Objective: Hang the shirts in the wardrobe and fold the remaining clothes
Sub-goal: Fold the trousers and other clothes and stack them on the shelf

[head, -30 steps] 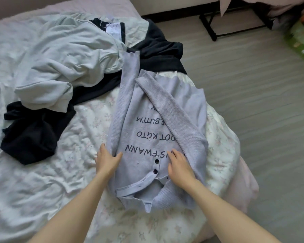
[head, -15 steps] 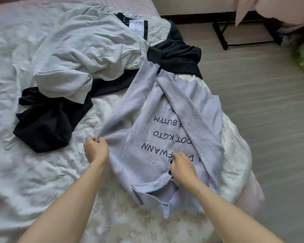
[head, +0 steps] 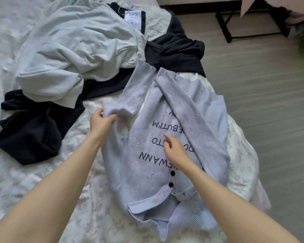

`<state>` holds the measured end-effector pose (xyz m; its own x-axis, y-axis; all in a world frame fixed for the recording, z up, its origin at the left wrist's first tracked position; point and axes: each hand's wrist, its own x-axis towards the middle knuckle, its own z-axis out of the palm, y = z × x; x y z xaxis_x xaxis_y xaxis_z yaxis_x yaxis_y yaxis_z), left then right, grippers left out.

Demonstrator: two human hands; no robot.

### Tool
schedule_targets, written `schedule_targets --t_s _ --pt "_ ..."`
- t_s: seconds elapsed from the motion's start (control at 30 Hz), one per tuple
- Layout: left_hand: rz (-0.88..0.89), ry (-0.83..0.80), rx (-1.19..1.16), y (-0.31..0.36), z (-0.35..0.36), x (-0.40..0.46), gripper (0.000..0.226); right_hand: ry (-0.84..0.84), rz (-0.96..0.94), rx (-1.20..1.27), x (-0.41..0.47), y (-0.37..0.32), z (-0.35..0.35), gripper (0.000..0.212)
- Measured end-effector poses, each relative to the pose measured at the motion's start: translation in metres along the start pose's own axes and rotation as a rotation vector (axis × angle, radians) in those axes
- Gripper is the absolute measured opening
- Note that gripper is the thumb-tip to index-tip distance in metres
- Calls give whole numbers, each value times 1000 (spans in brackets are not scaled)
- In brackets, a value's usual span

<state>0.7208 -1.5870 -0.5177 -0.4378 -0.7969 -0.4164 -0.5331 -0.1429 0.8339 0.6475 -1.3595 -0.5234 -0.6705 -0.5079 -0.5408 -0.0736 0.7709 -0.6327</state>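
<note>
A lavender knit sweater (head: pixel 147 172) with dark printed letters and two dark buttons lies on the bed's corner, collar toward me. My left hand (head: pixel 102 121) grips the sweater's left side where the sleeve starts and lifts it off the bed. The ribbed left sleeve (head: pixel 135 90) bends back over that fold. My right hand (head: pixel 175 151) rests on the printed front with its fingers loosely curled and a fingertip pointing forward. The right sleeve (head: pixel 191 116) lies diagonally across the front.
A pale grey sweatshirt (head: pixel 74 51) lies crumpled over a black garment (head: pixel 35 130) farther up the floral bedsheet (head: pixel 88 199). The bed's corner drops to a grey floor (head: pixel 270 102) on the right. A black metal frame (head: pixel 235 32) stands at the far right.
My left hand has moved up along the sweater's left edge and raised it, folding the sleeve. My right hand has slid from the buttons up onto the lettering.
</note>
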Motion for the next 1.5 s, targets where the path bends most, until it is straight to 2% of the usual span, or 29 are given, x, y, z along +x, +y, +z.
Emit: schedule_targets --t_s 0.07,0.13,0.17,0.2,0.23,0.3,0.37,0.43,0.47,0.53,0.63,0.67,0.73,0.8,0.87,0.93,0.97,1.03,1.1,1.17,1.3,1.43,1.5 --pt "346 -70 222 12 18 -20 34 89 116 336 12 -6 -12 35" --pt "770 -221 527 14 39 -51 42 152 243 758 27 -13 -31 19" --pt "958 -307 691 12 49 -64 43 161 284 909 35 -13 -41 15" --pt "1066 -406 848 7 55 -74 44 153 303 982 42 -13 -49 18" --pt "1061 -509 995 2 61 -80 44 131 312 1009 49 -12 -56 24" --pt "921 -595 1157 -8 62 -80 39 101 302 933 60 -9 -62 33" --pt "846 -586 1101 -14 56 -76 36 74 305 814 72 -10 -63 51" --pt "882 -493 963 -17 49 -72 33 58 305 755 86 -19 -61 64" --pt "864 -436 905 -19 47 -69 33 65 303 748 92 -25 -58 64" --pt "721 -384 799 -20 44 -61 32 106 293 686 104 -41 -52 53" --pt "483 -442 759 -21 44 -45 47 177 276 632 120 -68 -48 32" --pt "474 -460 784 -22 44 -42 41 182 272 669 122 -77 -49 26" --pt "521 -458 796 -22 44 -39 14 219 191 735 124 -88 -54 15" --pt "545 -409 741 -22 42 -38 19 370 41 673 122 -90 -66 27" --pt "547 -301 668 -18 40 -37 21 590 -69 620 113 -81 -86 22" --pt "513 -217 708 -16 42 -36 29 758 -74 648 107 -59 -104 14" --pt "501 -210 759 -16 44 -36 29 788 -34 660 106 -45 -109 13" --pt "477 -244 872 -12 50 -38 22 740 154 674 101 -12 -115 9" --pt "442 -256 969 -8 57 -37 29 620 404 725 97 21 -117 16" --pt "417 -217 1017 -8 63 -34 35 552 524 674 93 46 -117 26" --pt "356 -160 929 -5 79 -26 32 571 448 440 83 54 -114 15" --pt "173 -210 878 13 102 -10 62 431 368 195 70 59 -104 37" --pt "179 -209 941 18 111 -3 40 347 368 31 65 64 -101 38"
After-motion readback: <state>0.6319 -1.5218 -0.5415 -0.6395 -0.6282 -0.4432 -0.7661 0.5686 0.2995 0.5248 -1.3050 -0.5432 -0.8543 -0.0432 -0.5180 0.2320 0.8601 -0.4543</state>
